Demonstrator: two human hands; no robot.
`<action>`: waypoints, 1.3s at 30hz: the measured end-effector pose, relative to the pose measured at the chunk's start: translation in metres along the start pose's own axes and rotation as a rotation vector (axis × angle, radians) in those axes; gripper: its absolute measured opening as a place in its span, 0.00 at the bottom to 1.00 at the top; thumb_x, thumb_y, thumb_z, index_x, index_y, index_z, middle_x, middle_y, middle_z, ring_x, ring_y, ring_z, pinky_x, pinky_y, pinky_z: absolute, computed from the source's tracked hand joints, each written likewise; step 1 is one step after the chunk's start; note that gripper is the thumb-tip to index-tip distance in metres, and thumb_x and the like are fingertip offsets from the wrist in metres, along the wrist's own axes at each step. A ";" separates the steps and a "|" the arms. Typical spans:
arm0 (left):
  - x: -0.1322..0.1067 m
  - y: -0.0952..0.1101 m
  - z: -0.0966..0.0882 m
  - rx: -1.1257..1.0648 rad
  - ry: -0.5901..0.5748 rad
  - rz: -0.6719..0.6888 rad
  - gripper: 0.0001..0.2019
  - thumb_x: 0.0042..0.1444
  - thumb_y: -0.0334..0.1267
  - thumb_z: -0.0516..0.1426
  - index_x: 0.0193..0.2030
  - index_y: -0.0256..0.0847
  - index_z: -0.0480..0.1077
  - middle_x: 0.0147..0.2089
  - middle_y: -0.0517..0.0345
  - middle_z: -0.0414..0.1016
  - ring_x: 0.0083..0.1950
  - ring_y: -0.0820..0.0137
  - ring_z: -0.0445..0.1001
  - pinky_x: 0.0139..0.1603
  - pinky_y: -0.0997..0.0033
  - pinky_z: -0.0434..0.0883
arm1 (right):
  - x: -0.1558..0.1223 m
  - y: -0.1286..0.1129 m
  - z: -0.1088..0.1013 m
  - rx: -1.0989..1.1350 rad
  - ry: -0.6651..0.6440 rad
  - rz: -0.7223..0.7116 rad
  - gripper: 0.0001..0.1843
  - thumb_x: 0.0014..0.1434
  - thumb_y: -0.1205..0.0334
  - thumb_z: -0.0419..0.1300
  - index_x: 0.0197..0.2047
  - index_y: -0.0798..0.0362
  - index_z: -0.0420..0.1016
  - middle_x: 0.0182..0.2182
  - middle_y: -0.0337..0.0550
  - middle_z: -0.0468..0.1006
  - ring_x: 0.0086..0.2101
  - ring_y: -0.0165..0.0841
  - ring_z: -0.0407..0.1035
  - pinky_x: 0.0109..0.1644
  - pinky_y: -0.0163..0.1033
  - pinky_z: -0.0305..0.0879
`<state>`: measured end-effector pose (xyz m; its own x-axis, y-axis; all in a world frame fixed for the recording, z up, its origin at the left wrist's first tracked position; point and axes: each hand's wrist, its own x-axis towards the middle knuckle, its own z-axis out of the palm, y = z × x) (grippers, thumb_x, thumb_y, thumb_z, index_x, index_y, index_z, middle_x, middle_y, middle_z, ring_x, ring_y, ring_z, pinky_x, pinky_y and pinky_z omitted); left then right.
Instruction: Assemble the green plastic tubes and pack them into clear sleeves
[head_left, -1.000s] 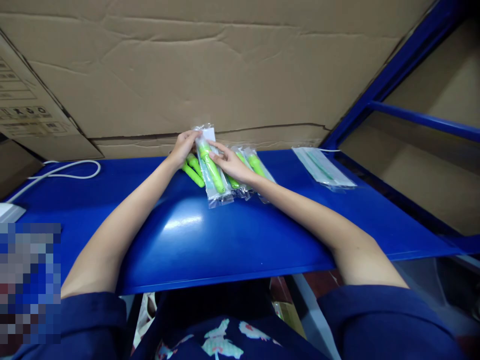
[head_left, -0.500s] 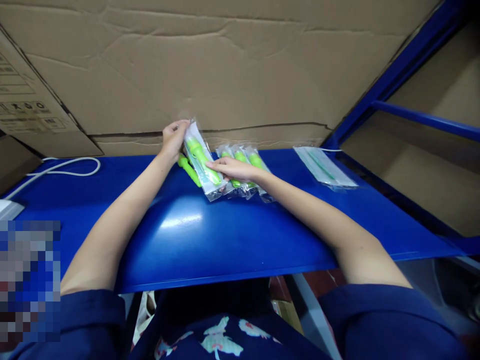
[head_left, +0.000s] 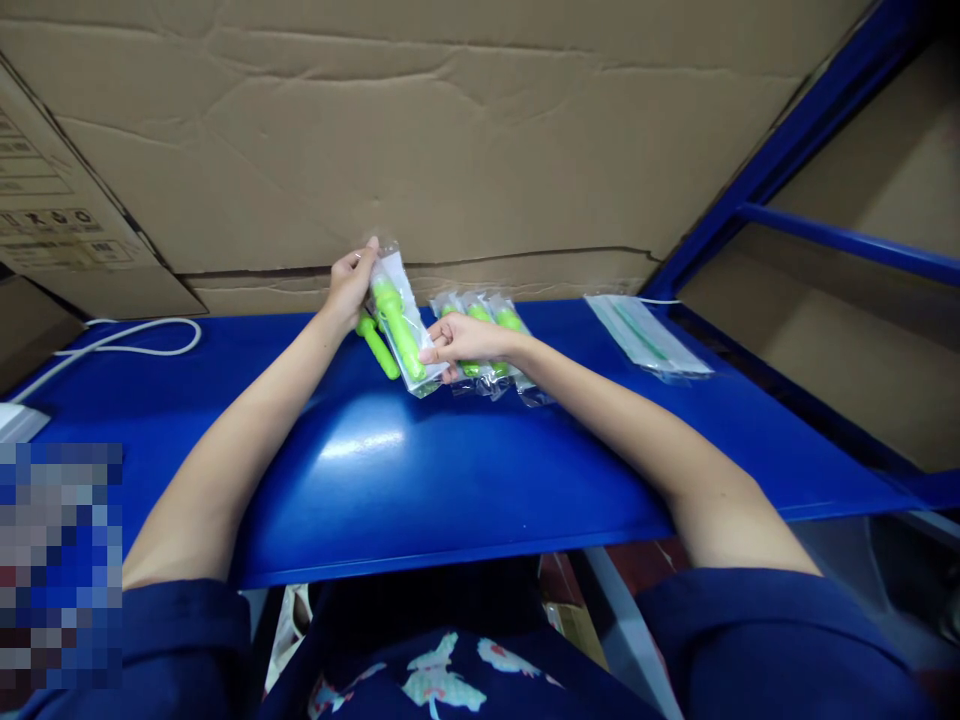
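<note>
Hands both pinch clear bag [head_left: 400, 322] w/ green piece: left hand [head_left: 347, 285] at top, right hand [head_left: 455, 340] at bottom (fingers clamped on it).

Surface [head_left: 450, 470]: blue, smooth, glossy, with glare. Pouch [head_left: 401, 320]: clear shiny plastic film, crinkled. Backing board [head_left: 450, 130]: matt creased brown cardboard.

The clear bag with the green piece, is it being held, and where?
Yes: the left hand pinches the bagged green piece at its top end, the right hand at its bottom end.
</note>
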<state>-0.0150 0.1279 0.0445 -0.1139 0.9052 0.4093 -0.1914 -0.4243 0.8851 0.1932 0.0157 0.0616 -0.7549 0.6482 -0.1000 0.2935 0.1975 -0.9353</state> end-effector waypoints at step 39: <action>-0.043 0.019 0.028 0.225 -0.404 0.069 0.24 0.49 0.56 0.69 0.42 0.36 0.79 0.44 0.50 0.83 0.45 0.67 0.79 0.52 0.67 0.73 | 0.017 0.020 -0.015 0.220 0.656 -0.236 0.29 0.57 0.63 0.66 0.61 0.45 0.70 0.33 0.36 0.78 0.29 0.30 0.73 0.30 0.35 0.75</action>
<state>0.0137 0.0817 0.0502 0.2788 0.8300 0.4831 0.0250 -0.5091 0.8603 0.1949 0.0420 0.0458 -0.2560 0.9277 0.2718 -0.0103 0.2785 -0.9604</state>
